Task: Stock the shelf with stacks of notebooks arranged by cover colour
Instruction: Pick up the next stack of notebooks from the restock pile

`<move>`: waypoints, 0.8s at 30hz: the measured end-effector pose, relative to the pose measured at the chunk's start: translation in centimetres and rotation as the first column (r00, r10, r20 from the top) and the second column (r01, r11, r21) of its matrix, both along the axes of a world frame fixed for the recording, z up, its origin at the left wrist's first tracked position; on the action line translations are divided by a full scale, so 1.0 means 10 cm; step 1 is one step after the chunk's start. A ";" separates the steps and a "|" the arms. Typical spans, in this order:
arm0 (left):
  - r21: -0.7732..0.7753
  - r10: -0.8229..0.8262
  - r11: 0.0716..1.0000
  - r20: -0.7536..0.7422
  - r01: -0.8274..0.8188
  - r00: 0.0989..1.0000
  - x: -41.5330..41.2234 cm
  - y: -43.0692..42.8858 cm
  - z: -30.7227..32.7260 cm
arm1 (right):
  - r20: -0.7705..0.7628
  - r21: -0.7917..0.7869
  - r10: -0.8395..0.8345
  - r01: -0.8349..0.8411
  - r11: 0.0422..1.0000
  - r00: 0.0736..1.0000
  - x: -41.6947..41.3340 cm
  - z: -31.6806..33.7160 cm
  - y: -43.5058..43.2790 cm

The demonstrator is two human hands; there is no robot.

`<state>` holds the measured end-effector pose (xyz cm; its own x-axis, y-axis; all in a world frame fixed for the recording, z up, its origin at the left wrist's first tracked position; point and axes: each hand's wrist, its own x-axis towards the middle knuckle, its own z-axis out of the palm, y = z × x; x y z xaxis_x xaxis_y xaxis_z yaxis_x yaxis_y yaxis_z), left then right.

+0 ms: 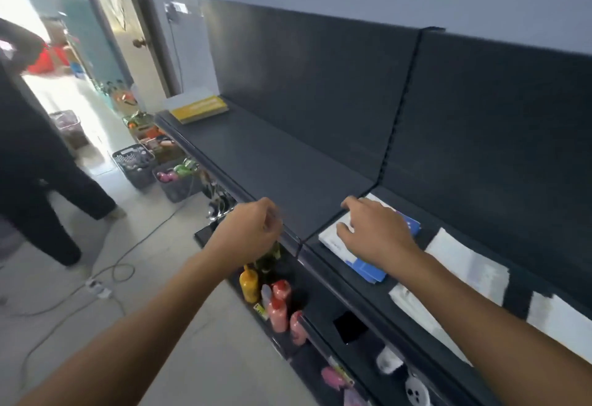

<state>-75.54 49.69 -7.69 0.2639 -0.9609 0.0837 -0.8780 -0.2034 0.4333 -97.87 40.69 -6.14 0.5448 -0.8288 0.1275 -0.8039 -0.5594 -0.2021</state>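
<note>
A dark grey shelf (275,162) runs from the far left to the near right. On it, my right hand (374,229) rests with spread fingers on a stack of blue-and-white notebooks (368,269) beside the shelf's divider seam. My left hand (253,229) hovers over the shelf's front edge, fingers loosely curled, holding nothing that I can see. A stack of yellow notebooks (200,107) lies at the far left end of the shelf. White notebooks or sheets (471,264) lie to the right of the blue stack.
Below the shelf's edge a lower shelf holds sauce bottles (277,303) in yellow and red. Baskets (134,162) of goods stand on the floor along the shelf. A cable and power strip (97,287) cross the floor. A person in dark clothes (35,155) stands at left.
</note>
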 end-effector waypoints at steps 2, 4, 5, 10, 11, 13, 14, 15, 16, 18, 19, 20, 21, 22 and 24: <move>0.005 0.022 1.000 0.008 -0.022 1.000 0.37 0.03 -0.01 | 0.028 -0.012 0.033 -0.033 0.999 0.999 0.36 -0.02 -0.03; 0.012 0.044 0.999 0.013 -0.044 0.999 0.70 0.07 -0.01 | 0.036 -0.017 0.062 -0.062 0.998 0.997 0.73 -0.03 -0.06; 0.015 0.057 0.998 0.011 -0.057 0.998 0.83 0.10 -0.02 | 0.035 -0.009 0.078 -0.078 0.997 0.996 0.90 -0.03 -0.05; 0.001 0.130 0.992 -0.006 -0.130 0.991 1.46 0.12 -0.03 | 0.010 -0.034 0.181 -0.181 0.983 0.983 1.75 0.02 -0.17; 0.000 0.142 0.990 -0.012 -0.142 0.990 1.60 0.12 -0.02 | 0.007 -0.037 0.201 -0.201 0.979 0.980 1.91 0.03 -0.19; -0.012 0.172 0.985 -0.020 -0.172 0.985 1.86 0.11 -0.03 | -0.001 -0.040 0.232 -0.232 0.972 0.973 2.24 0.03 -0.25; -0.021 0.185 0.982 -0.024 -0.185 0.982 1.98 0.10 -0.04 | -0.004 -0.036 0.245 -0.245 0.969 0.970 2.40 0.03 -0.28; -0.028 0.197 0.980 -0.029 -0.198 0.980 2.11 0.08 -0.05 | -0.005 -0.030 0.257 -0.257 0.966 0.966 2.56 0.03 -0.31; -0.030 0.209 0.977 -0.035 -0.210 0.977 2.24 0.05 -0.06 | -0.004 -0.023 0.269 -0.269 0.963 0.963 2.72 0.02 -0.35; -0.026 0.225 0.974 -0.040 -0.227 0.973 2.52 -0.06 -0.09 | 0.002 -0.011 0.285 -0.285 0.958 0.958 3.02 -0.01 -0.45; -0.024 0.228 0.973 -0.039 -0.229 0.973 2.66 -0.14 -0.10 | 0.006 -0.007 0.291 -0.291 0.957 0.957 3.16 -0.02 -0.51; -0.025 0.228 0.973 -0.038 -0.229 0.973 2.81 -0.22 -0.11 | 0.011 -0.003 0.295 -0.295 0.956 0.955 3.31 -0.05 -0.58; -0.027 0.224 0.974 -0.040 -0.225 0.974 2.95 -0.32 -0.13 | 0.016 0.002 0.295 -0.296 0.955 0.955 3.45 -0.07 -0.66; -0.028 0.218 0.975 -0.045 -0.219 0.975 3.09 -0.41 -0.14 | 0.020 0.008 0.292 -0.292 0.956 0.956 3.58 -0.09 -0.75; -0.020 0.194 0.981 -0.053 -0.195 0.980 3.36 -0.62 -0.15 | 0.029 0.015 0.276 -0.276 0.961 0.961 3.84 -0.14 -0.93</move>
<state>-41.97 43.52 -9.23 0.4498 -0.8887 0.0887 -0.7995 -0.3563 0.4836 -59.46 31.34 -7.57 0.7495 -0.6490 0.1306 -0.6130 -0.7549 -0.2332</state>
